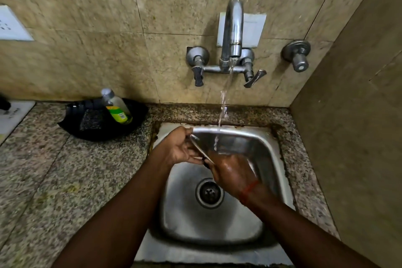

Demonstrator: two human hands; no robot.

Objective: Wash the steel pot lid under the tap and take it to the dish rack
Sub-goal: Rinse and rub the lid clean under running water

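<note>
From the head view, the steel pot lid is held over the sink, tilted up on edge with its inner face toward the camera, and the stream of water from the tap lands on its upper rim. The left hand has its grip closed on the lid's left edge, fingers curled over the rim. The right hand, wet and glistening, lies against the lid's lower right part; whether its grip is closed on the lid or merely pressed flat against it cannot be told. A red thread circles the right wrist.

Below the hands the drain sits open in the basin, with nothing lying in the sink around it. Two lever valves flank the spout on the wall, and a separate round valve stands farther right. Left of the sink, a black tray rests on the tabletop against the wall, holding a bottle with a green and yellow label, leaning back. A white board lies at the far left edge.

The tabletop is speckled granite, stained brown along the sink's rim. The walls are beige marbled tile, meeting in a corner on the right.
</note>
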